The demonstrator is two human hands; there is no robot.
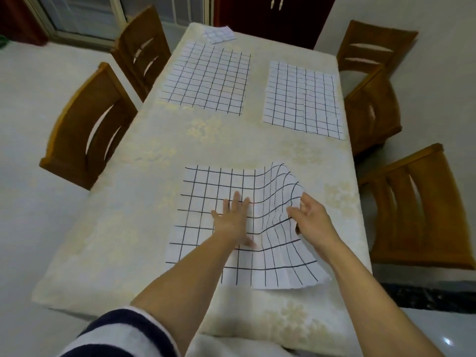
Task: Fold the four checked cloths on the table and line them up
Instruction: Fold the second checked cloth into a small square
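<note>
1. Cream patterned table [144,176] takes up the middle of the room, with wooden chairs [87,124] pulled in along both sides. Its near edge is partly blocked by the person's forearms and a dark-and-white striped sleeve [123,331].
2. Hard to make out: where the right hand's fingertips actually meet the fabric, since the hand itself covers that spot.
3. Left hand [233,220] is flat, palm down, fingers spread. It presses on the middle of the near cloth [206,191], and everything on its outer side lies flat on the table.
4. Right hand [311,217] sits just beside the left one. Its fingers are curled and grip the near cloth's right side, which is lifted off the table in a wavy hump.
5. Well beyond the left hand's fingertips, the far-left cloth [206,78] lies spread flat and unfolded.
6. Well beyond the right hand, the far-right cloth [304,99] is also flat, close to the table's right edge.
7. Farthest from both hands, at the table's far end, sits a small folded cloth [219,34]. It's blurry, so I can't tell whether it touches the far-left cloth.
</note>
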